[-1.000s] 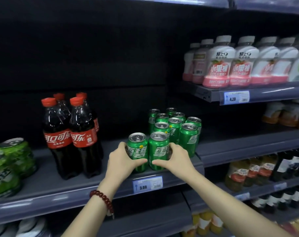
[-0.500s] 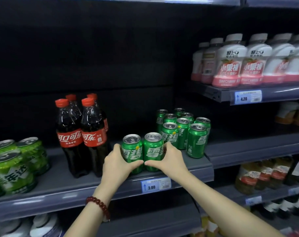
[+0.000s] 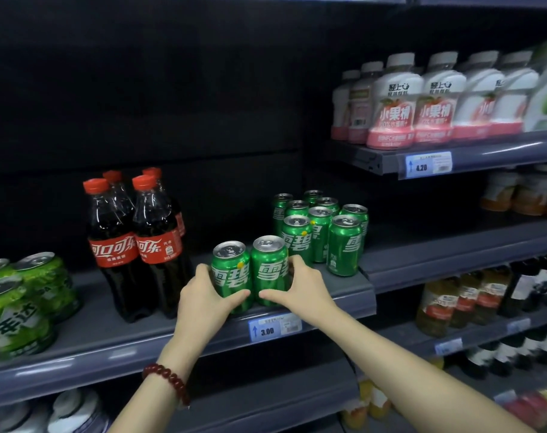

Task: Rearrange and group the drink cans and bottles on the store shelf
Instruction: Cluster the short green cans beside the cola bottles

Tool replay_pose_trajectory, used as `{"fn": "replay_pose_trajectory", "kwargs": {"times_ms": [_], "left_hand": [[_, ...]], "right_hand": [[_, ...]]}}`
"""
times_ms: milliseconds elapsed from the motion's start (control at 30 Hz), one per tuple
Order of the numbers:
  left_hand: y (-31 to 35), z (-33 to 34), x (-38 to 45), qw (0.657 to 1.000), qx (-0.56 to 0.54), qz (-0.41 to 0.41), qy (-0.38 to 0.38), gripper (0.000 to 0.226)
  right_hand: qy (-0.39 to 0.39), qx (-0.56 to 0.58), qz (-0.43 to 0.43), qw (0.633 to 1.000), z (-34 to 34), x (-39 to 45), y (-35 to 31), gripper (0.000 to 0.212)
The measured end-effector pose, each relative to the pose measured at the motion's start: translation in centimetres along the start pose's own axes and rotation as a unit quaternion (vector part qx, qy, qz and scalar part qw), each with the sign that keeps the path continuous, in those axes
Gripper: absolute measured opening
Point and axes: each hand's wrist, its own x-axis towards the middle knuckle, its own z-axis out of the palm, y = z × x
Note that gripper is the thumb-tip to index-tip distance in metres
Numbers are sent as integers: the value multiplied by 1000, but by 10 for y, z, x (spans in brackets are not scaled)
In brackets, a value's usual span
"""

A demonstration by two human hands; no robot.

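Note:
Two green Sprite cans stand side by side at the front of the grey shelf [image 3: 116,348]. My left hand [image 3: 203,304] wraps the left can [image 3: 230,270], and my right hand [image 3: 300,289] wraps the right can [image 3: 269,264]; my thumbs nearly meet in front. Both cans rest upright on the shelf. Behind and to the right stands a cluster of several more Sprite cans [image 3: 322,226]. To the left stand several cola bottles [image 3: 134,242] with red caps and labels.
Light-green cans [image 3: 19,301] crowd the shelf's far left. White-and-pink bottles [image 3: 415,98] line the upper right shelf above a 4.20 price tag [image 3: 428,164]. Dark and amber bottles [image 3: 484,301] fill lower right shelves. A 3.00 price tag [image 3: 273,328] sits under my hands.
My two hands have slid the pair of Sprite cans leftward, away from the cluster and closer to the cola bottles. The grip on both cans is unchanged.

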Motion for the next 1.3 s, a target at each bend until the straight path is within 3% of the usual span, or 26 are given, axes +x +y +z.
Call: {"fn": "replay_pose_trajectory", "kwargs": {"times_ms": [100,167,233,300,433,633,767,1000,1133,1300], "left_hand": [[11,3,-3,1000,3,-9,5,60],[25,8,-8,998,18,13,62,76],[47,13,-15,985,30,81,151,76],[72,20,-19,965,34,164,200,61],[113,51,-24,967,-15,213,136,42],[131,114,-28,989,-83,117,47,63],[128,134,-12,992,-117,-4,46,74],[128,153,15,982,-127,-135,47,100],[124,157,25,975,-122,-175,62,94],[127,167,27,977,-59,-176,103,70]], "right_hand": [[-38,-9,-24,999,-13,1,9,78],[-51,-14,-30,998,-26,2,18,77],[-55,-19,-31,998,-40,2,30,71],[-47,-30,-32,998,-55,3,43,61],[-1,-29,-26,999,-86,6,63,40],[84,3,-12,996,-115,12,89,19],[93,14,-10,996,-122,20,100,31],[47,52,-6,998,-118,38,112,54],[46,60,-19,997,-119,43,117,55],[46,61,-31,997,-122,45,121,57]]}}
